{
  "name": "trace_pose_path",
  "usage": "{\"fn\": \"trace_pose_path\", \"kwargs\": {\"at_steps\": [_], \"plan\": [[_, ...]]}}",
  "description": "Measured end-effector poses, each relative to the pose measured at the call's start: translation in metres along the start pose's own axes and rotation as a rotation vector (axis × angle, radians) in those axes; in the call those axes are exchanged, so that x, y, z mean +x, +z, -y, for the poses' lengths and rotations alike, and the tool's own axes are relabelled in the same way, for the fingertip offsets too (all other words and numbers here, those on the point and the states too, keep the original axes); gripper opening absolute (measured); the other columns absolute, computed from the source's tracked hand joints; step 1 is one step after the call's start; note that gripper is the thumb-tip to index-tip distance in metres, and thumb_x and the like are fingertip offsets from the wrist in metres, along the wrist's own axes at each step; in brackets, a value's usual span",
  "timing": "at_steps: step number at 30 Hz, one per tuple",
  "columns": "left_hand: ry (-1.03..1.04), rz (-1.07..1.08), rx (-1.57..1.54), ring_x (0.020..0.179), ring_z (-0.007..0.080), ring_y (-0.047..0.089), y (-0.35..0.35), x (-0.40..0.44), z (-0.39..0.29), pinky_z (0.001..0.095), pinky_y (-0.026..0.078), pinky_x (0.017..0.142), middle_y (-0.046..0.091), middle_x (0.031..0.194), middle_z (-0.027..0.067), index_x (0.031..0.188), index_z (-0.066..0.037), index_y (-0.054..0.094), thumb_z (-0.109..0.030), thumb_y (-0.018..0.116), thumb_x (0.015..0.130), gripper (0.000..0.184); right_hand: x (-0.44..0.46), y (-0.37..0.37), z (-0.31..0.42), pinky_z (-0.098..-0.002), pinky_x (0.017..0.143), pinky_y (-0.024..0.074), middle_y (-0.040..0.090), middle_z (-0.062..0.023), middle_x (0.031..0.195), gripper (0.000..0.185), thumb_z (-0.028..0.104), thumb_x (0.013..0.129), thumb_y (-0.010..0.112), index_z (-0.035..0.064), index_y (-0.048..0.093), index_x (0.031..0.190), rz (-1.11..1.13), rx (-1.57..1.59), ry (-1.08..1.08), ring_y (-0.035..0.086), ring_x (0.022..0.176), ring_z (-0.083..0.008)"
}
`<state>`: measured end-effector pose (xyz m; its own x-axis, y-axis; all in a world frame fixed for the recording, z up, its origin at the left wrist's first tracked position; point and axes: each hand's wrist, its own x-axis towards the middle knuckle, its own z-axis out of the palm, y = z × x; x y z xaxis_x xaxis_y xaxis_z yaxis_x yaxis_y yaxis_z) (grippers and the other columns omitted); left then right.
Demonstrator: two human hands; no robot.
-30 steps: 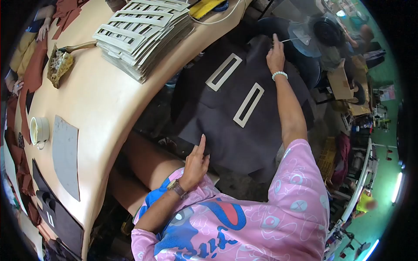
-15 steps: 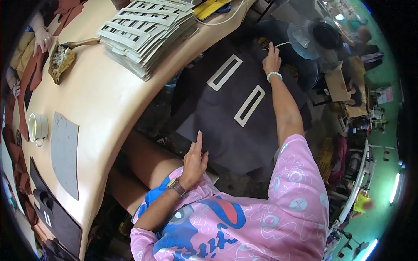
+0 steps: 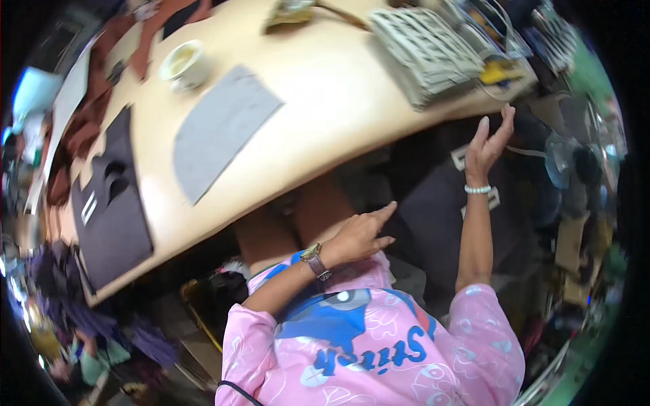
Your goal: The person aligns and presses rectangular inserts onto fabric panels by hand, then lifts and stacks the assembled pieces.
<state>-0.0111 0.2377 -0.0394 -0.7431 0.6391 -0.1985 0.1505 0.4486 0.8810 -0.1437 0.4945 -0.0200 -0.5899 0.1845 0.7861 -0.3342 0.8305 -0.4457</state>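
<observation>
Right hand is raised at the dark cloth, thumb and fingers wide and empty; two white frames, partly hidden by it, lie on the cloth beside the table. Left hand, index extended, thumb apart, is near the cloth; contact cannot be determined.

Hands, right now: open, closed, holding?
Left hand, with dark-strapped wristwatch: open, nothing visible in it.
Right hand, with pale beaded bracelet: open, nothing visible in it.
</observation>
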Motion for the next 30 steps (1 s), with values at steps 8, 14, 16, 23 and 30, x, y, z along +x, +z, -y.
{"fn": "trace_pose_path", "kwargs": {"at_steps": [8, 14, 16, 23, 30], "plan": [[-0.029, -0.82, -0.038, 0.09, 0.0235, 0.064, -0.109, -0.147, -0.007, 0.0318, 0.049, 0.08, 0.063, 0.107, 0.017, 0.127, -0.002, 0.049, -0.008, 0.065, 0.08, 0.05, -0.029, 0.103, 0.213, -0.0383, 0.108, 0.0254, 0.035, -0.0208, 0.138, 0.061, 0.008, 0.087, 0.056, -0.0042, 0.025, 0.138, 0.37, 0.648, 0.126, 0.036, 0.127, -0.0295], [-0.443, -1.505, 0.644, 0.085, 0.0273, 0.064, -0.199, -0.267, 0.066, 0.0352, 0.049, 0.075, 0.065, 0.097, 0.0172, 0.111, 0.001, 0.06, -0.016, 0.062, 0.084, 0.032, -0.056, 0.119, 0.253, -0.0409, 0.109, 0.0235, 0.034, -0.023, 0.138, 0.064, 0.006, 0.083, 0.058, -0.0051, 0.026, 0.137, 0.465, 0.447, -0.09, 0.03, 0.13, -0.035], [-0.618, -1.589, 0.626, 0.086, 0.0329, 0.063, -0.222, -0.278, 0.085, 0.0383, 0.049, 0.076, 0.065, 0.095, 0.018, 0.098, 0.001, 0.065, -0.029, 0.061, 0.084, 0.033, -0.055, 0.117, 0.248, -0.0412, 0.109, 0.024, 0.034, -0.0227, 0.137, 0.063, 0.006, 0.083, 0.058, -0.0049, 0.027, 0.137, 0.5, 0.452, -0.043, 0.03, 0.13, -0.0354], [-1.018, -1.591, 0.473, 0.085, 0.0357, 0.063, -0.291, -0.257, 0.113, 0.043, 0.048, 0.078, 0.067, 0.088, 0.0176, 0.086, -0.006, 0.071, -0.054, 0.06, 0.077, 0.05, -0.055, 0.119, 0.254, -0.042, 0.108, 0.0246, 0.035, -0.0212, 0.138, 0.061, 0.006, 0.084, 0.056, -0.0038, 0.029, 0.137, 0.505, 0.37, 0.005, 0.03, 0.13, -0.0352], [-0.192, -1.859, -0.237, 0.056, 0.002, 0.036, -0.317, -0.277, 0.156, 0.0216, 0.028, 0.048, 0.045, 0.059, -0.0068, 0.065, -0.001, 0.059, -0.013, 0.066, 0.081, 0.021, -0.055, 0.119, 0.253, -0.0417, 0.108, 0.0247, 0.034, -0.021, 0.138, 0.061, 0.005, 0.083, 0.056, -0.0034, 0.028, 0.137, 0.54, 0.35, -0.015, 0.031, 0.13, -0.0352]]}}
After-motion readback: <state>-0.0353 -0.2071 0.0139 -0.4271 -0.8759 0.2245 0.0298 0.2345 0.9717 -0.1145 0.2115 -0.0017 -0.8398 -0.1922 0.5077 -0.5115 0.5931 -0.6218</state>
